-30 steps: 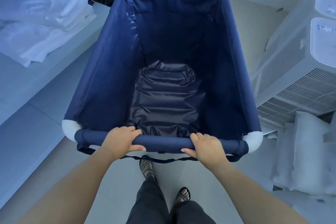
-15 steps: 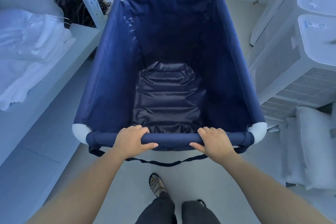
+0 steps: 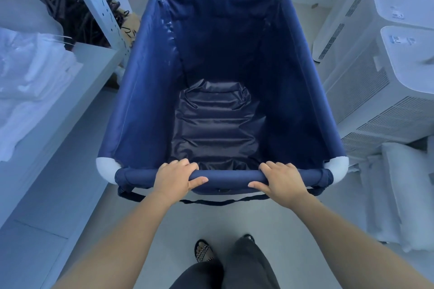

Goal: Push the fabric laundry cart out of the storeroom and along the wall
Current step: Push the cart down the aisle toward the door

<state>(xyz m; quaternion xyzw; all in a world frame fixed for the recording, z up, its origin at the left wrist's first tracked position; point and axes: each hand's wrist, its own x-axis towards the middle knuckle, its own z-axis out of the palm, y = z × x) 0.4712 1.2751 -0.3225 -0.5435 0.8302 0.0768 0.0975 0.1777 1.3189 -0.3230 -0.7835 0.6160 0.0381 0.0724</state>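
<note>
The navy fabric laundry cart (image 3: pixel 150 91) stands on the pale floor (image 3: pixel 164 225) between a shelf (image 3: pixel 77 82) of folded white linens (image 3: pixel 30 70) and white appliances (image 3: pixel 387 82). Left hand (image 3: pixel 175 177) and right hand (image 3: pixel 283 179) each keep their grip clamped on its padded near rail (image 3: pixel 226 175).

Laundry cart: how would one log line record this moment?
left hand: grips rail | right hand: grips rail | cart: empty | shelf: left
</note>
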